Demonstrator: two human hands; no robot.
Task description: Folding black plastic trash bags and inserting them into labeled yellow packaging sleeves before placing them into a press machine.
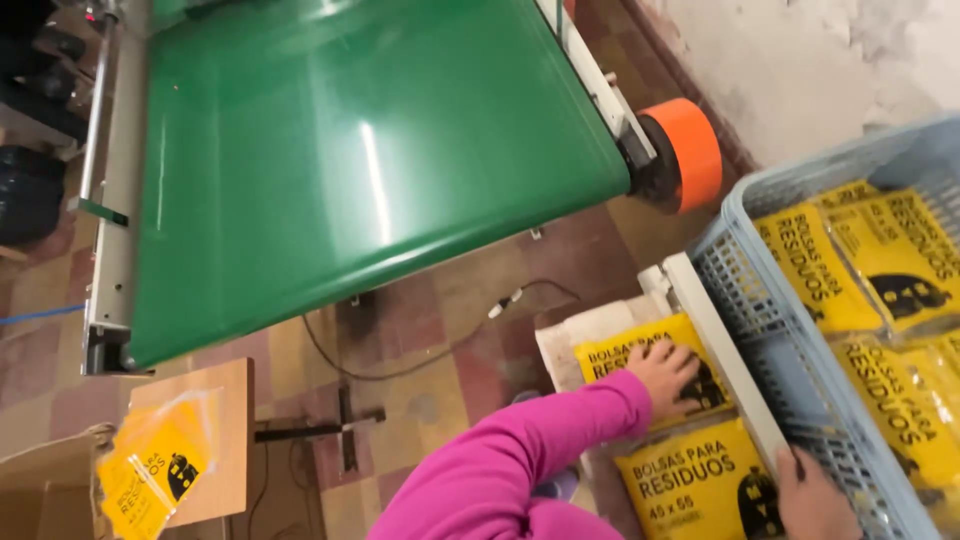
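Low and right of centre in the frame, the left hand [665, 375], in a pink sleeve [510, 465], lies palm down with fingers spread flat on a yellow packet [625, 358] printed in black; it presses rather than clasps. At the bottom right edge, the right hand [812, 498] rests at the rim of a pale blue plastic crate [745, 290]; whether its fingers close around anything cannot be told. Between the hands lies a second yellow packet [690, 480]. A white bar [722, 360] separates these packets from the crate, which holds more yellow packets [880, 270]. A green conveyor belt [350, 150] fills the upper left, ending in an orange roller [690, 150]. Open tiled floor [440, 320] lies below its edge. At lower left, loose yellow bags [155, 470] sit on a wooden board [215, 440].
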